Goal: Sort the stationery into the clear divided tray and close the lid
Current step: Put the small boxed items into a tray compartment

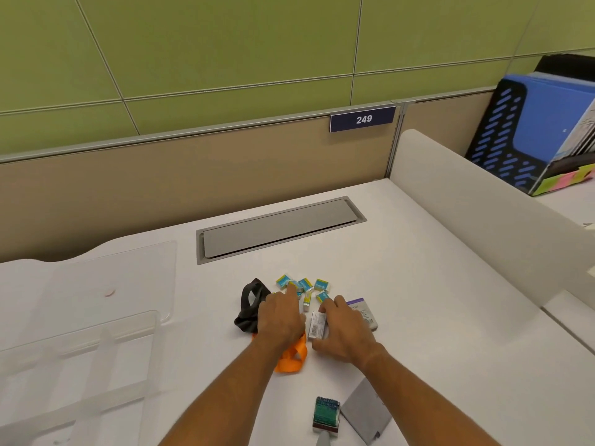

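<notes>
The white worktop (pixel 418 284) carries the clear divided tray (pixel 80 358) at its left edge, lid (pixel 109 278) open and lying flat behind it. Near the middle, the left hand (pixel 280 317) lies flat over a black strap (pixel 251 304) and an orange ribbon (pixel 291 357), its straight forefinger touching the small blue erasers (pixel 304 286). The right hand (pixel 346 329), just beside it, grips a small white box (pixel 316 326) between thumb and fingers.
</notes>
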Available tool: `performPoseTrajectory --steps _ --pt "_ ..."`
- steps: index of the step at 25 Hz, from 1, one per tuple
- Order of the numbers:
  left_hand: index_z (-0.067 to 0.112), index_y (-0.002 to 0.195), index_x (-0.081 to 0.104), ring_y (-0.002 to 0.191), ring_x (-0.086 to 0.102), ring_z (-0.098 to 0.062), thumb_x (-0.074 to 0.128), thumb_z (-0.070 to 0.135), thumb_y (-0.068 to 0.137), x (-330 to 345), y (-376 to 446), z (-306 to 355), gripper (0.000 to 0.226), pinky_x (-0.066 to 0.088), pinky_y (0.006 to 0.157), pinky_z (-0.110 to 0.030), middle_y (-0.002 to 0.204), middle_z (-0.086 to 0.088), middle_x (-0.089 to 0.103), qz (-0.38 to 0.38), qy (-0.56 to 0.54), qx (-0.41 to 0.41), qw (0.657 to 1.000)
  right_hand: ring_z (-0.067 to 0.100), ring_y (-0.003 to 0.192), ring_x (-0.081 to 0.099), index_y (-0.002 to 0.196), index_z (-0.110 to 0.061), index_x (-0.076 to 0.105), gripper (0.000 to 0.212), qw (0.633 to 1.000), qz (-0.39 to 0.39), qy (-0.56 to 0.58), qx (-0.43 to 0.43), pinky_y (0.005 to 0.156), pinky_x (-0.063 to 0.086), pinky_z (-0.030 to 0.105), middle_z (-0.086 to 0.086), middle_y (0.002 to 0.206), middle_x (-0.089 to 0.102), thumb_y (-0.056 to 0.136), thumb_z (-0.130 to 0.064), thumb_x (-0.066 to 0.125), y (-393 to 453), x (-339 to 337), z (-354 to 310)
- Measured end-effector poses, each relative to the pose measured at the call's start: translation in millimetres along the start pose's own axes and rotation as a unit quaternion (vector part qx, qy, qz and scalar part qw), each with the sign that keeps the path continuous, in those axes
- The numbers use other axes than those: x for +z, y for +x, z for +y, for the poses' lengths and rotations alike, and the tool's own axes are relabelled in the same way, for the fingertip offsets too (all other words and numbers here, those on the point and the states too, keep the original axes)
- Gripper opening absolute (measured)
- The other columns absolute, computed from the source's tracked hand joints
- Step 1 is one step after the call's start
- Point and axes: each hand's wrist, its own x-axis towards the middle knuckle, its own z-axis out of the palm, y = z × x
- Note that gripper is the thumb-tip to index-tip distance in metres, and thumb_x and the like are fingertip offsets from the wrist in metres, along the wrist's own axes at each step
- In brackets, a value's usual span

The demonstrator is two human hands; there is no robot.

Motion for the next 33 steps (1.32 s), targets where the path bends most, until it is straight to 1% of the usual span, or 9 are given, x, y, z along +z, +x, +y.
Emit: performPoseTrajectory --steps 6,9,12,14,18,21,24,28,33 --pt "0.019 0.129 0.041 0.102 0.055 -0.019 0.048 0.039 0.093 -13.3 -6.8 2.4 0.042 0.05 0.082 -0.032 0.116 -0.007 0.06 0.098 -0.049 0.028 0.994 0.015 0.092 0.059 0.115 -0.02 0.043 0.053 0.997 0.034 0.067 -0.003 0.071 0.048 0.026 0.0 0.111 0.057 0.074 -0.044 0.069 -6.0 -2.3 -2.0" --pt "0.019 0.12 0.048 0.094 0.048 -0.016 0.041 0.039 0.095 -27.5 -13.1 3.2 0.033 0.046 0.076 -0.029 0.11 -0.007 0.057 0.132 -0.049 0.045 0.989 0.015 0.085 0.06 0.115 -0.023 0.038 0.054 0.995 0.056 0.082 0.002 0.071 0.054 0.029 -0.002 0.107 0.062 0.072 -0.037 0.069 -12.3 -8.9 -7.1" --pt "0.019 0.118 0.05 0.089 0.045 -0.013 0.038 0.038 0.096 -36.1 -22.2 -0.4 0.031 0.045 0.072 -0.026 0.107 -0.007 0.053 0.131 -0.07 0.052 0.988 0.012 0.075 0.059 0.111 -0.025 0.034 0.055 0.992 0.059 0.112 0.015 0.056 0.048 0.016 -0.007 0.097 0.056 0.073 -0.03 0.073 -20.8 -17.6 -15.0" --pt "0.02 0.118 0.049 0.087 0.048 -0.013 0.038 0.04 0.097 -40.7 -31.5 -6.5 0.031 0.049 0.068 -0.025 0.108 -0.007 0.051 0.124 -0.09 0.053 0.987 0.01 0.071 0.059 0.109 -0.025 0.034 0.053 0.976 0.053 0.205 0.047 0.048 0.042 0.011 -0.006 0.095 0.054 0.074 -0.022 0.075 -26.1 -20.5 -18.6" --pt "0.019 0.122 0.047 0.078 0.049 -0.013 0.038 0.039 0.098 -53.3 -53.2 -23.1 0.032 0.041 0.057 -0.019 0.113 -0.009 0.046 0.118 -0.105 0.021 0.987 0.016 0.063 0.056 0.115 -0.017 0.044 0.043 0.858 0.003 0.496 0.136 0.048 0.043 0.024 0.013 0.084 0.063 0.08 0.002 0.059 -34.9 -28.1 -30.4" --pt "0.019 0.118 0.048 0.077 0.051 -0.016 0.039 0.037 0.098 -62.4 -70.9 -36.9 0.029 0.048 0.064 -0.025 0.112 -0.009 0.045 0.121 -0.104 0.0 0.987 0.021 0.063 0.059 0.112 -0.016 0.048 0.045 0.769 -0.021 0.622 0.148 0.046 0.042 0.025 0.019 0.087 0.062 0.077 0.012 0.044 -42.6 -33.3 -43.8" --pt "0.017 0.118 0.048 0.076 0.051 -0.017 0.041 0.036 0.096 -69.2 -91.3 -52.1 0.029 0.045 0.061 -0.025 0.112 -0.01 0.043 0.119 -0.115 -0.013 0.986 0.021 0.057 0.058 0.097 -0.011 0.052 0.034 0.707 -0.049 0.693 0.13 0.039 0.037 0.021 0.016 0.08 0.061 0.069 0.006 0.043 -48.6 -31.2 -61.6" --pt "0.015 0.111 0.048 0.07 0.047 -0.018 0.041 0.034 0.096 -76.2 -120.9 -80.1 0.025 0.039 0.057 -0.024 0.109 -0.01 0.042 0.123 -0.119 -0.031 0.985 0.016 0.049 0.051 0.082 -0.013 0.045 0.011 0.74 -0.063 0.659 0.121 0.036 0.028 0.017 0.005 0.061 0.053 0.08 -0.01 0.056 -50.5 -18.8 -95.9" --pt "0.015 0.1 0.045 0.07 0.053 -0.024 0.041 0.034 0.095 -79.4 -151.8 -126.8 0.02 0.046 0.061 -0.034 0.099 -0.007 0.041 0.142 -0.125 -0.052 0.981 0.019 0.054 0.058 0.096 -0.021 0.05 0.01 0.852 -0.04 0.511 0.104 0.037 0.032 0.02 0.01 0.075 0.059 0.09 -0.019 0.058 -57.2 2.9 -142.7"
